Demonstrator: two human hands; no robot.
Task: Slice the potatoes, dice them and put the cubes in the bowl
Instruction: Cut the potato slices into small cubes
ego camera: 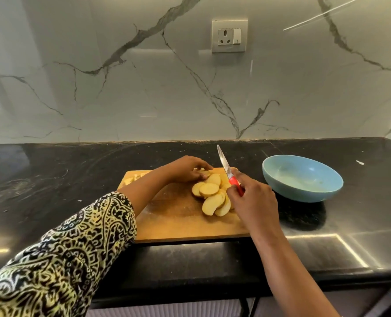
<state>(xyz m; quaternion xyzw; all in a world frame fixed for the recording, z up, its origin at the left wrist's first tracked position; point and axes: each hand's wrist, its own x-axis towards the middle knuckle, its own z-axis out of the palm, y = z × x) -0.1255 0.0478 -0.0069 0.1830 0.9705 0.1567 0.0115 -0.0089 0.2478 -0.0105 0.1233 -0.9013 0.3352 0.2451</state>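
A single wide-angle view looks out from the person's head, above the near edge of the black counter [52, 179], facing forward and down. The marble wall [121, 88] and its socket [229, 35] fill the upper half (the lens bends the far counter edge slightly). The cutting board [178, 220] lies near, just below centre, with the potato slices [212, 197] and the knife [226, 168] close to the middle of the frame. The bowl [288, 191] sits right of centre. The left hand [185, 169] enters from the lower left corner and the right hand [251, 197] from the lower right.
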